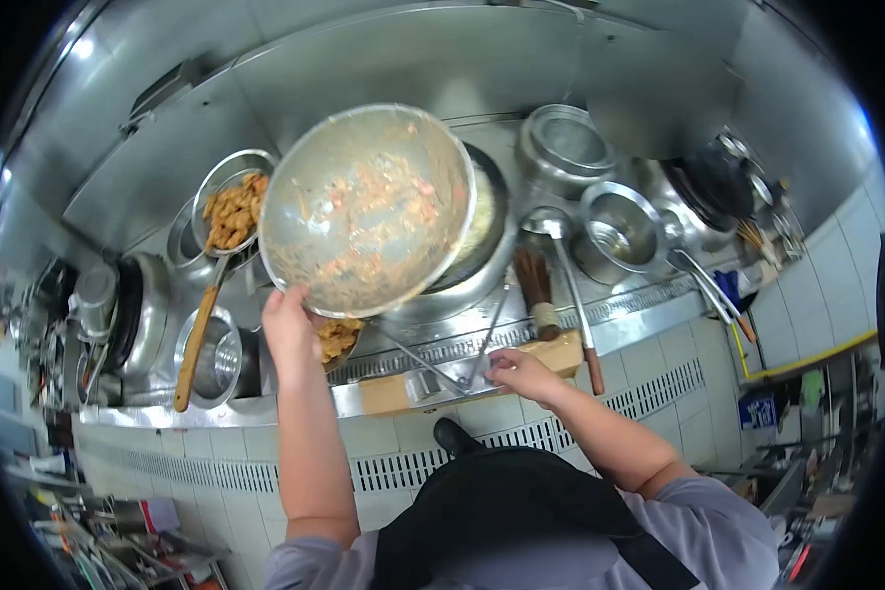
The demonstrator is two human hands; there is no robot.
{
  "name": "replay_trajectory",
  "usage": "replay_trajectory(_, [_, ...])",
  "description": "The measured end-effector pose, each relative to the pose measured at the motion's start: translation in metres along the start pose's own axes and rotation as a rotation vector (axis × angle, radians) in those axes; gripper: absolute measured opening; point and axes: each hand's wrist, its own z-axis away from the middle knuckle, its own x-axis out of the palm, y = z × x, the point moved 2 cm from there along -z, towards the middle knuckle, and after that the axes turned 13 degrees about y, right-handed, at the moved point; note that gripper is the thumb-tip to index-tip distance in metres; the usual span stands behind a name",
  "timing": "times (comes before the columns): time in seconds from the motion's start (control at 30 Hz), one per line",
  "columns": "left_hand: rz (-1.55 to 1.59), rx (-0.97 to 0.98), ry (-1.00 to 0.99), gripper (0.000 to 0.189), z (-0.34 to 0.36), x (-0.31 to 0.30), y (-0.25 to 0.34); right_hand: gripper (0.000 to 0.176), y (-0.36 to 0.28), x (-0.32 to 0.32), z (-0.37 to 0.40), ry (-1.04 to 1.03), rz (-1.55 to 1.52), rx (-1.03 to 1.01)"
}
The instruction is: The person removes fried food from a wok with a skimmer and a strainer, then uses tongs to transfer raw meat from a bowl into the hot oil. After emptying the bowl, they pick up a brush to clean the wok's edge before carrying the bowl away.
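Observation:
My left hand [290,329] grips the lower rim of a large metal mixing bowl [369,211], tilted so its inside faces me. Wet batter and pinkish bits smear that inside. Behind its right side, partly hidden, a wok [494,197] holds pale, foamy liquid. My right hand [521,376] is closed at the front edge of the stove, by thin metal rods [482,344]; what its fingers hold, if anything, I cannot make out. Below the bowl, fried pieces [338,339] show in a partly hidden container.
To the left, a wooden-handled strainer [199,339] holds fried pieces [234,211] above a metal pot [211,359]. A brush [536,290] and a ladle [572,285] lie right of the wok. Farther right stand a metal pot [619,231] and a stacked strainer pot [568,147].

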Motion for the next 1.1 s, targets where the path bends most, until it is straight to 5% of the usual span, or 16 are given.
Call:
replay_trajectory(0.03, [-0.041,-0.016,-0.055,0.016,0.007,0.006,-0.019,0.049,0.010,-0.013,0.007,0.022,-0.018,0.008])
replay_trajectory(0.33, [-0.064,-0.398,-0.522,0.034,0.150,0.205,-0.179,0.039,0.082,-0.095,0.123,0.093,-0.060,0.038])
replay_trajectory(0.5, [-0.158,-0.430,-0.486,0.029,0.208,0.316,-0.270,0.036,0.157,-0.152,0.214,0.340,-0.179,0.008])
replay_trajectory(0.7, [-0.208,-0.558,-0.491,0.029,0.223,0.311,-0.338,0.033,0.268,-0.203,0.343,0.734,-0.389,0.371])
replay_trajectory(0.77, [-0.201,-0.438,-0.589,0.033,0.231,0.260,-0.313,0.032,0.296,-0.199,0.373,0.877,-0.441,0.618])
replay_trajectory(0.83, [-0.394,-0.063,-0.610,0.026,0.183,0.211,-0.317,0.030,0.311,-0.195,0.369,0.823,-0.435,0.634])
replay_trajectory(0.9, [-0.828,0.511,-0.537,0.030,0.152,0.182,-0.304,0.029,0.330,-0.186,0.343,0.733,-0.332,0.601])
replay_trajectory(0.97, [-1.096,0.594,-0.581,0.039,0.151,0.181,-0.307,0.033,0.304,-0.176,0.294,0.581,-0.304,0.530])
replay_trajectory(1.1, [-1.252,0.552,-0.596,0.044,0.143,0.187,-0.331,0.045,0.221,-0.172,0.189,0.385,0.363,0.086])
